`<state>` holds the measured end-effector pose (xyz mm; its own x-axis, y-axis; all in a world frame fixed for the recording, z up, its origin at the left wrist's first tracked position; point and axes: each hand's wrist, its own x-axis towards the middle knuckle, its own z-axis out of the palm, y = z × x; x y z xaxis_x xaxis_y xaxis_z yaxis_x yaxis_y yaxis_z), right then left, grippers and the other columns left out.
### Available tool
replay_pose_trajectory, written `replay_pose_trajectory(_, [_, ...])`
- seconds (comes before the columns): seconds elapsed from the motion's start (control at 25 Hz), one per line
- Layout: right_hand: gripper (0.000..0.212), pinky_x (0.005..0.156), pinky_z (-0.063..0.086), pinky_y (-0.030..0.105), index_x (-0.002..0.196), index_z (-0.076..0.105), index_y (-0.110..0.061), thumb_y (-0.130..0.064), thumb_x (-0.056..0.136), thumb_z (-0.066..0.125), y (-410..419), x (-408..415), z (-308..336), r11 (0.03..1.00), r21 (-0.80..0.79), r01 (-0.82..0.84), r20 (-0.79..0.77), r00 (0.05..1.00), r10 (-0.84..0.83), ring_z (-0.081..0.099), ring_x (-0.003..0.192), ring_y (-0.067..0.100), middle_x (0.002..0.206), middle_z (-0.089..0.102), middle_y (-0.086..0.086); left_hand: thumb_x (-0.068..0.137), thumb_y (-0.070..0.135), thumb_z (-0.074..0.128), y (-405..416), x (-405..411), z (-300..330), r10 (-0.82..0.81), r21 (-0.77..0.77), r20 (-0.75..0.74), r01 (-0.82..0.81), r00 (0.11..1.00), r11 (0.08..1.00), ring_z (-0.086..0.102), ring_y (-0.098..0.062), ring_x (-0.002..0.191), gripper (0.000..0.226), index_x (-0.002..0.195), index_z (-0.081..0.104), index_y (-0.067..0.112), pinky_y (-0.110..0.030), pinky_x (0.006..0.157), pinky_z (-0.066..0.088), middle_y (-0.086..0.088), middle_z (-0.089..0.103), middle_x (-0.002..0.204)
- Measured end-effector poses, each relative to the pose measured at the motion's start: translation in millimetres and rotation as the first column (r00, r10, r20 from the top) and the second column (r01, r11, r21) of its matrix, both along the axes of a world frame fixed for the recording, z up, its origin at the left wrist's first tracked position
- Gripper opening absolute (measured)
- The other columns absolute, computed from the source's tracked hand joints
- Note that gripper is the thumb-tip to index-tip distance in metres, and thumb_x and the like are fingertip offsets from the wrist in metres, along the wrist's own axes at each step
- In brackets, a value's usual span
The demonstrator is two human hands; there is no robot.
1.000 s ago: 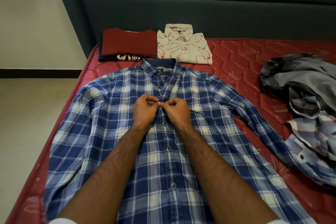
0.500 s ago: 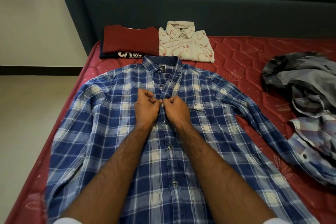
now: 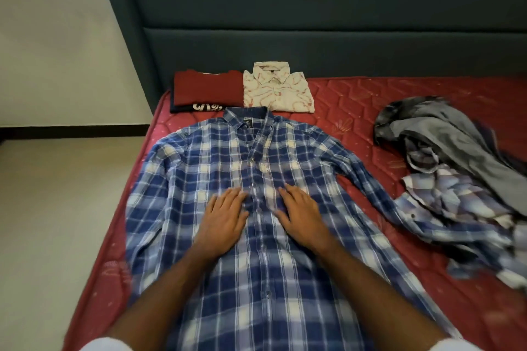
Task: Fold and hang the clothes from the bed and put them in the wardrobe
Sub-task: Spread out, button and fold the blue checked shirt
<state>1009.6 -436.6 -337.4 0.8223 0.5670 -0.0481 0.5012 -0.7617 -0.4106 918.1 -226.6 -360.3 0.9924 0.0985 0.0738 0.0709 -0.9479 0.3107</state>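
Two hands lie flat on the blue plaid shirt, one on each side of its button row. We see the left hand and the right hand with fingers straight and spread, palms down, pressing the cloth; each grip is wide and holds nothing.

The shirt lies face up on the red mattress, collar toward the headboard and hem toward us, so its long axis runs straight away from the body. The sleeves spread out to both sides. The right sleeve reaches toward the heap of unfolded clothes at the right and appears to touch it; the left sleeve lies along the mattress edge.

We judge the present step to be smoothing the front before folding. The coming move turns on this layout: each hand sits just inside its own half of the shirt, so the left hand is nearer the left sleeve and the right hand nearer the right sleeve. Folds should run parallel to the button row.

Beyond the collar, a folded red garment and a folded patterned shirt rest side by side against the headboard. No wardrobe is in view.
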Motion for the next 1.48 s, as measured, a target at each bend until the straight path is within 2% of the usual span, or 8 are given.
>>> replay_pose_trajectory(0.12, [0.082, 0.125, -0.003, 0.056, 0.164, 0.005, -0.026, -0.072, 0.096, 0.006, -53, -68, 9, 0.964, -0.258, -0.066, -0.045, 0.997, 0.056, -0.006, 0.157, 0.021, 0.171, -0.004, -0.003, 0.095, 0.068, -0.008, -24, -66, 3, -0.034, 0.069, -0.123, 0.043, 0.992, 0.997, -0.002, -0.019, 0.157, 0.081, 0.162, 0.005, 0.026, -0.048, 0.123, -0.008, 0.001, 0.000, 0.170])
replay_pose_trajectory(0.28, [0.094, 0.117, -0.002, 0.074, 0.161, -0.010, -0.035, -0.085, 0.082, 0.005, -97, -104, 26, 0.892, -0.447, -0.066, -0.114, 0.993, 0.016, -0.015, 0.156, 0.031, 0.167, -0.023, 0.000, 0.082, 0.083, -0.017, -57, -147, 17, -0.111, 0.155, -0.297, 0.163, 0.948, 0.974, -0.026, -0.024, 0.152, 0.093, 0.157, -0.022, 0.028, -0.058, 0.120, -0.016, 0.001, -0.030, 0.163])
replay_pose_trajectory(0.48, [0.091, 0.109, 0.009, 0.080, 0.163, -0.002, -0.022, -0.075, 0.097, 0.032, -141, -119, 39, 0.816, -0.520, 0.252, -0.140, 0.917, -0.372, -0.005, 0.154, 0.045, 0.169, -0.013, 0.017, 0.076, 0.095, 0.000, -72, -210, 49, -0.172, 0.303, -0.439, 0.325, 0.882, 0.896, 0.013, -0.035, 0.154, 0.116, 0.162, 0.001, 0.017, -0.062, 0.117, 0.025, -0.015, 0.002, 0.169])
replay_pose_trajectory(0.68, [0.054, 0.105, 0.043, 0.049, 0.141, 0.043, -0.025, -0.052, 0.096, 0.056, -135, -168, 64, 0.870, -0.329, -0.366, -0.019, 0.924, 0.381, 0.040, 0.121, 0.020, 0.142, 0.037, 0.001, 0.084, 0.077, 0.034, -93, -243, 57, -0.375, 0.471, -0.348, 0.506, 0.859, 0.723, 0.049, -0.031, 0.119, 0.098, 0.154, 0.032, 0.007, -0.047, 0.092, 0.050, -0.014, 0.044, 0.142])
replay_pose_trajectory(0.84, [0.098, 0.092, 0.047, 0.043, 0.149, 0.031, -0.026, -0.087, 0.075, 0.051, -133, -210, 57, 0.744, -0.454, -0.489, -0.131, 0.863, 0.487, 0.037, 0.117, 0.019, 0.134, 0.034, 0.000, 0.095, 0.028, 0.053, -113, -242, 67, -0.282, 0.504, -0.331, 0.421, 0.900, 0.754, 0.052, -0.025, 0.106, 0.043, 0.134, 0.042, 0.013, -0.039, 0.079, 0.053, -0.008, 0.048, 0.125])
replay_pose_trajectory(1.04, [0.031, 0.070, 0.052, 0.036, 0.122, 0.047, -0.018, -0.019, 0.095, 0.062, -131, -225, 41, 0.771, -0.432, -0.467, 0.210, 0.780, 0.590, 0.049, 0.089, 0.017, 0.110, 0.052, 0.003, 0.103, 0.014, 0.048, -97, -228, 75, -0.188, 0.499, -0.356, 0.356, 0.915, 0.790, 0.062, -0.023, 0.103, 0.021, 0.123, 0.054, 0.013, -0.036, 0.084, 0.053, -0.005, 0.062, 0.115])
replay_pose_trajectory(1.2, [0.017, 0.066, 0.036, 0.030, 0.093, 0.047, -0.028, -0.015, 0.097, 0.057, -123, -222, 58, 0.830, -0.312, -0.461, -0.110, 0.886, 0.451, 0.054, 0.082, 0.016, 0.089, 0.058, -0.004, 0.100, 0.022, 0.050, -81, -222, 78, -0.270, 0.317, -0.523, 0.479, 0.809, 0.819, 0.065, -0.022, 0.099, 0.018, 0.109, 0.064, 0.017, -0.035, 0.084, 0.051, -0.005, 0.070, 0.111])
replay_pose_trajectory(1.48, [0.022, 0.075, 0.052, 0.039, 0.098, 0.065, -0.017, -0.001, 0.084, 0.057, -119, -228, 60, 0.759, -0.230, -0.609, -0.628, 0.689, 0.362, 0.063, 0.086, 0.024, 0.096, 0.070, 0.006, 0.088, 0.031, 0.061, -101, -235, 87, -0.314, 0.058, -0.791, 0.575, 0.525, 0.816, 0.066, -0.026, 0.084, 0.013, 0.093, 0.067, 0.021, -0.043, 0.080, 0.057, -0.002, 0.068, 0.088])
